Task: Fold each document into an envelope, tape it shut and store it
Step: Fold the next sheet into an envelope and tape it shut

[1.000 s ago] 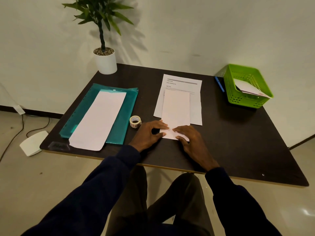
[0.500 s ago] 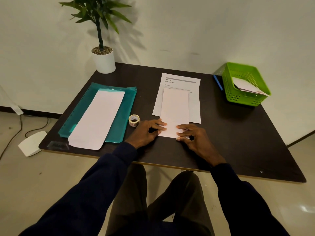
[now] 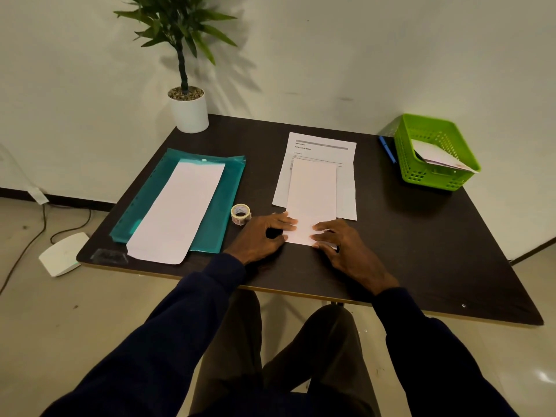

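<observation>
Teal folder [image 3: 231,188]: lies flat on the left of the dark table [image 3: 421,236].
Long envelope [image 3: 177,212]: white, rests on the folder, its rounded near end overhanging the folder's near edge.
Tape roll [image 3: 240,214]: small, stands just left of the left hand.
Left hand [image 3: 261,236]: fingers fairly straight, their tips pressing the near left edge of the folded document; it grips nothing.
Folded document [image 3: 312,197]: near the middle of the table. Probably light, thin and limp, so it slides and springs open easily. It is best pinned flat at the near end and lifted by pinching a long edge. It looks like a plain white narrow strip, long axis running near to far, its far part over the printed sheet.
Right hand [image 3: 343,245]: fingers spread flat on the near right corner, pressing down and holding nothing.
Printed sheet [image 3: 346,191]: unfolded, text at its far end.
Green basket [image 3: 436,177]: far right, holds a white envelope.
</observation>
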